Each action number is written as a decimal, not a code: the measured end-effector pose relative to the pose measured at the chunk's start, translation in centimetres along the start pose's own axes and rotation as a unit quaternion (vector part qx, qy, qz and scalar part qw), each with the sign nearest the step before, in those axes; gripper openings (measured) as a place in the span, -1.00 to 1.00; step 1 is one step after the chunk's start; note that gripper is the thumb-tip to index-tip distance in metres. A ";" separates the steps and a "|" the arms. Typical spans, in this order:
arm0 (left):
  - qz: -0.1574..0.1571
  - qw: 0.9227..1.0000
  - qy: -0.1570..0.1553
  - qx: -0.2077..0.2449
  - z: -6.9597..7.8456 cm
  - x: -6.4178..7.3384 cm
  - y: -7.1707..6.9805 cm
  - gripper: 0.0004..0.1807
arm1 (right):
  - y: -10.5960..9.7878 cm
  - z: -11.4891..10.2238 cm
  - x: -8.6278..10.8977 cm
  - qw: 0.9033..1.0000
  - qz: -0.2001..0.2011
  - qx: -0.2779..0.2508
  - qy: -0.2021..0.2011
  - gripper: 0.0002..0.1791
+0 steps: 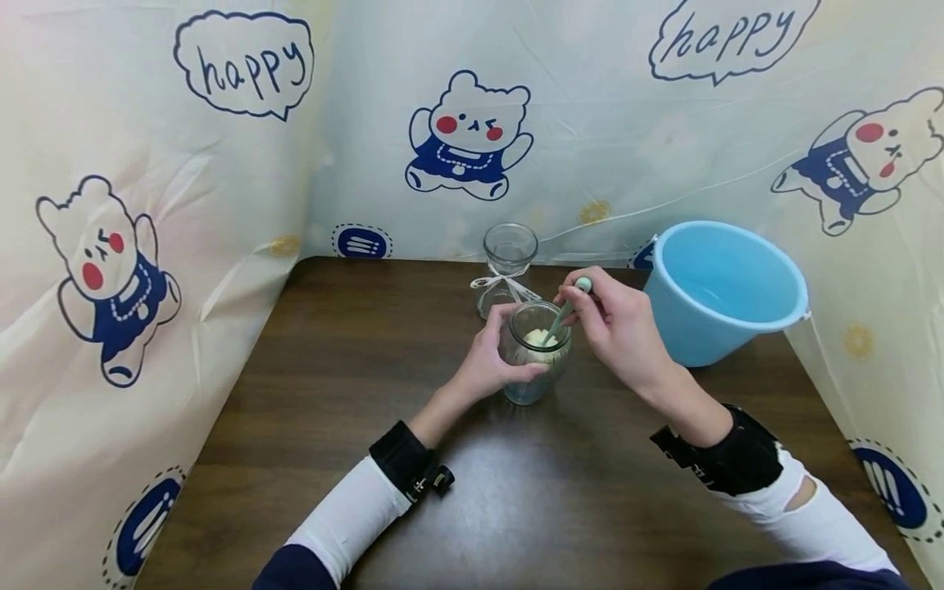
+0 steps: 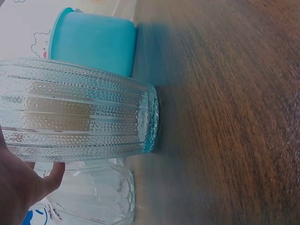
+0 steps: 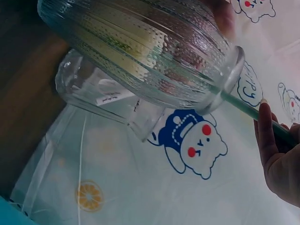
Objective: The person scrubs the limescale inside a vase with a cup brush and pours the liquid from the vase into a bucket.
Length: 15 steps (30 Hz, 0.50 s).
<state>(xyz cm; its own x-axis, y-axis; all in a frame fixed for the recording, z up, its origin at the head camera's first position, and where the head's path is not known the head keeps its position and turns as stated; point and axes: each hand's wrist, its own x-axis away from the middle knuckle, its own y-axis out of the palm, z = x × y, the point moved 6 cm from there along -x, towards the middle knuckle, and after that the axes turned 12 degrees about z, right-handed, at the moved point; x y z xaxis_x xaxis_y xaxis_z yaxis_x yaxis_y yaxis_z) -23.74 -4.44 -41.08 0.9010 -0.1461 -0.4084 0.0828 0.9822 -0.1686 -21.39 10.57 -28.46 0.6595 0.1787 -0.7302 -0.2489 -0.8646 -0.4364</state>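
Near the bucket (image 1: 686, 324), curled hands (image 1: 496, 356) (image 1: 619, 332) grip jar (image 1: 555, 359) and green stick (image 1: 564, 314).

The word "happy" stands two times on the patterned cloth (image 1: 361, 164) in the head view, each time in a blue cloud bubble. One bubble (image 1: 247, 67) is high up behind the glass jar (image 1: 525, 385), to its left. The other bubble (image 1: 730, 41) is high up behind the jar, to its right. The right wrist view shows the word too, near the jar's mouth. Just behind the jar, a glass vase (image 1: 510, 246) wears a white ribbon (image 3: 113, 97) with tiny print, too small to read.
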 end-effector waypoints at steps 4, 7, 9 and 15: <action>0.005 1.000 0.003 -0.002 -0.1 0.0 0.0 -0.10 | -0.4 -0.5 -0.3 1.000 0.008 -0.006 -0.007 -0.92; 0.009 1.000 0.001 -0.010 -0.1 0.0 -0.1 -0.09 | -1.1 -1.2 -0.8 1.000 0.025 -0.014 -0.011 -0.91; 0.009 1.000 -0.002 -0.017 -0.2 0.0 -0.1 -0.09 | -1.2 -1.6 -1.1 0.999 0.031 -0.018 -0.012 -0.92; -0.001 1.000 -0.008 -0.015 -0.1 0.1 0.2 -0.09 | 0.1 -2.8 -0.3 1.000 -0.002 -0.019 -0.015 -0.93</action>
<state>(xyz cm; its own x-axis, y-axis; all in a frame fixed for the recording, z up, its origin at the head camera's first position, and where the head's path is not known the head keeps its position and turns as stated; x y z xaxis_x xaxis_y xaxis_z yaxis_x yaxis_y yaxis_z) -23.65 -4.24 -41.23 0.9074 -0.1463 -0.3940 0.0724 0.9778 -0.1964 -19.64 9.11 -26.85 0.6391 0.1945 -0.7442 -0.2190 -0.8814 -0.4184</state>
